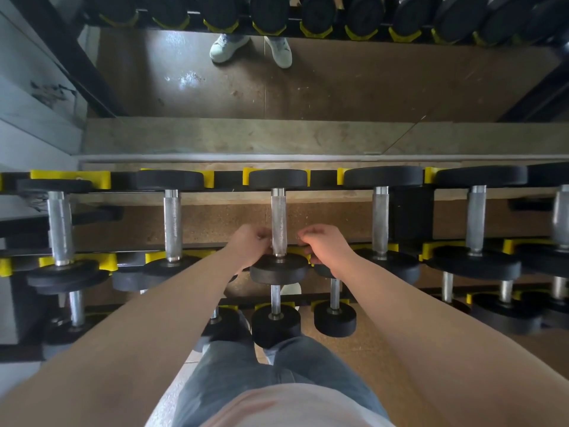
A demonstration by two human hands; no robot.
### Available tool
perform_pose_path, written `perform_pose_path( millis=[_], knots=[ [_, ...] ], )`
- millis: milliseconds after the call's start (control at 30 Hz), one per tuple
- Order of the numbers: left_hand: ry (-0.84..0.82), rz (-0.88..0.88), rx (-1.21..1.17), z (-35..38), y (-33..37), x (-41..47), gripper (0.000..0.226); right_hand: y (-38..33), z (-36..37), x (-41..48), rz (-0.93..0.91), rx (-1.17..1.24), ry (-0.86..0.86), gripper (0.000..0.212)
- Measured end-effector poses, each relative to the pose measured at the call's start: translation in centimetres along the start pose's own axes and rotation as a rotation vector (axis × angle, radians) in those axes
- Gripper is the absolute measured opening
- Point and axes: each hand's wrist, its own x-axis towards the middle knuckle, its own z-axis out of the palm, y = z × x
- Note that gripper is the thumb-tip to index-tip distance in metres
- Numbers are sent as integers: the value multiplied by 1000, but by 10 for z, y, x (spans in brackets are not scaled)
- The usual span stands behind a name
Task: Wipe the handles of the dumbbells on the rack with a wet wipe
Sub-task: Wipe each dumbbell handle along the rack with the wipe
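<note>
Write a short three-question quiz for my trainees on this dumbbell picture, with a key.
1. True or false: the left hand and the right hand are at the leftmost dumbbell of the top row.
2. Multiple choice: the cradles that carry the dumbbell heads are A) red, B) yellow, C) blue.
3. Fill in the gap: both hands are beside the ___ end of the centre handle, near or far as seen from the person.

Key: 1 false, they are at the centre dumbbell; 2 B; 3 near.
</note>
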Motion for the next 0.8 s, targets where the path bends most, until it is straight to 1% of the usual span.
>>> perform_pose_path(
  millis=[33,133,200,233,267,333,433,467,500,567,667,700,733,800],
  knots=[
    [31,-27,-69,-1,5,1,30,1,0,0,7,2,-6,14],
    [112,-132,-439,-7,22,14,31,2,-2,0,6,9,-19,13],
    [151,-128,-603,-13,32,23,27,2,-5,1,-7,10,-20,14],
    [165,-104,-608,-16,37,26,27,2,-7,1,-13,15,-20,15],
    [168,-75,-549,-18,38,29,29,2,-8,1,-16,25,-21,15],
    [118,-2,-327,-19,37,24,33,3,-11,1,-14,45,-22,15],
    [-84,41,111,-12,19,14,37,8,-11,2,3,58,-18,14],
    [-134,31,205,-8,12,11,37,10,-11,2,13,63,-18,13],
    [-154,18,220,-6,6,10,36,12,-10,2,22,64,-22,13],
    [-159,-18,128,-6,5,9,35,14,-10,1,34,54,-36,14],
    [-75,-117,-144,-10,14,11,33,13,-10,1,31,37,-44,15],
    [-37,-141,-249,-11,18,12,32,12,-10,1,23,34,-42,15],
    [-12,-142,-304,-13,21,13,34,11,-11,2,13,36,-40,14],
    [-35,-112,-253,-14,22,16,37,10,-12,3,-3,49,-36,14]
  ],
)
